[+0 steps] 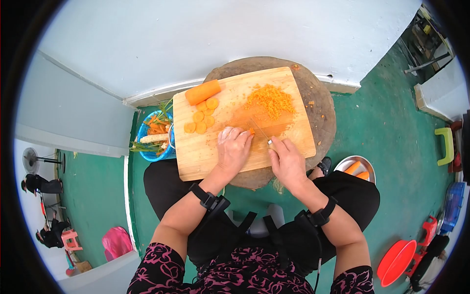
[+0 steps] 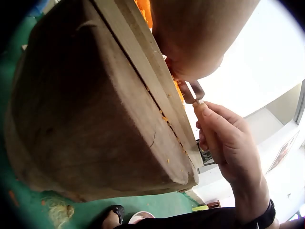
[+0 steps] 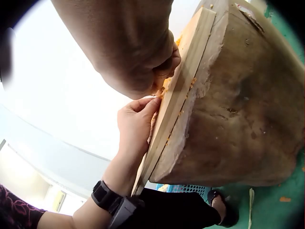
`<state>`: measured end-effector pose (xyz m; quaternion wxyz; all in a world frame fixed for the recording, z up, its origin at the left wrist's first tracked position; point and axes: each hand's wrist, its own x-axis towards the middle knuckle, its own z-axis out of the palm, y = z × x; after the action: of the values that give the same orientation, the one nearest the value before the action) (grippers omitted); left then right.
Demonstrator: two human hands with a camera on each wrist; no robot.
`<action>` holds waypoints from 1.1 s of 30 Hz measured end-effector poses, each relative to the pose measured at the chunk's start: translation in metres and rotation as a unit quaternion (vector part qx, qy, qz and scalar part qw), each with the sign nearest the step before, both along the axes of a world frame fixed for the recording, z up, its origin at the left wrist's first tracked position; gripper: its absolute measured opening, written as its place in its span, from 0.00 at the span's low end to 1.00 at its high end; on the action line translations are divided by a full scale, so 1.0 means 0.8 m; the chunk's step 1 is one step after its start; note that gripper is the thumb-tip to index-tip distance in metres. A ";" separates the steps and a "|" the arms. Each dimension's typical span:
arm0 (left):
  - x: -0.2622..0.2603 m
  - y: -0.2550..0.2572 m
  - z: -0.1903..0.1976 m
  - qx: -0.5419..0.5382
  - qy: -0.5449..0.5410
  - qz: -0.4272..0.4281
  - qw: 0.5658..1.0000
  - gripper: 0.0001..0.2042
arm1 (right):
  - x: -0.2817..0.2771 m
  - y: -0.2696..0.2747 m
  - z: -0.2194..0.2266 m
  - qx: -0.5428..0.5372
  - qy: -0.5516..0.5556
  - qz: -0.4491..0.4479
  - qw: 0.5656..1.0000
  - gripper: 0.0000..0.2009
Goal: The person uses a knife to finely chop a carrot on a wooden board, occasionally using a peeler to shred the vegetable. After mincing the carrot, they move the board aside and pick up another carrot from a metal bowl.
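Note:
On the wooden cutting board (image 1: 193,159), my left hand (image 1: 234,149) holds a small carrot piece (image 1: 252,131) down under bent fingertips. My right hand (image 1: 288,164) grips the pale wooden handle of a knife (image 1: 261,130), its blade right beside that piece. In the left wrist view the fingers of the right hand (image 2: 231,138) wrap the handle. Finely chopped carrot (image 1: 272,101) is heaped at the board's upper right. Several round carrot slices (image 1: 198,116) lie at the left, below a thick length of carrot (image 1: 202,92).
The board rests on a round wood stump (image 1: 320,117) against a pale wall. A blue basket (image 1: 143,132) of carrot scraps and greens stands left; a metal bowl (image 1: 373,171) with carrots sits on the floor at right. A red basin (image 1: 394,262) is farther right.

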<state>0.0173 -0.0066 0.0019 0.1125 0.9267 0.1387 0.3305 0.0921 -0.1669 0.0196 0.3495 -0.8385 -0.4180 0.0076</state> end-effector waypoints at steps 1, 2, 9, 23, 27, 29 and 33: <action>0.000 0.000 -0.001 0.005 -0.006 -0.002 1.000 0.05 | 0.001 0.000 0.000 -0.006 0.002 -0.002 1.000 0.16; 0.000 0.000 -0.003 0.009 -0.013 -0.004 1.000 0.05 | 0.001 0.000 -0.001 -0.005 0.001 0.000 1.000 0.16; -0.001 -0.001 0.001 0.011 -0.012 0.000 1.000 0.06 | -0.002 0.001 -0.001 0.008 0.010 0.010 1.000 0.16; 0.000 0.000 -0.005 -0.010 -0.025 -0.008 1.000 0.03 | -0.003 0.001 -0.003 0.025 0.019 0.010 0.999 0.15; 0.001 -0.001 0.000 -0.030 -0.020 -0.006 0.999 0.03 | -0.007 0.002 0.001 0.019 0.020 0.013 1.000 0.15; 0.001 0.000 0.000 -0.039 -0.018 -0.007 0.999 0.04 | -0.008 0.003 0.003 0.019 0.019 0.012 1.000 0.15; 0.001 -0.001 0.001 -0.047 -0.014 -0.010 0.999 0.04 | -0.007 0.002 -0.003 0.022 0.001 0.012 1.000 0.15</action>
<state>0.0178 -0.0071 0.0029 0.1607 0.9172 0.1434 0.3353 0.0862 -0.1655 0.0171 0.3677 -0.8254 -0.4283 0.0034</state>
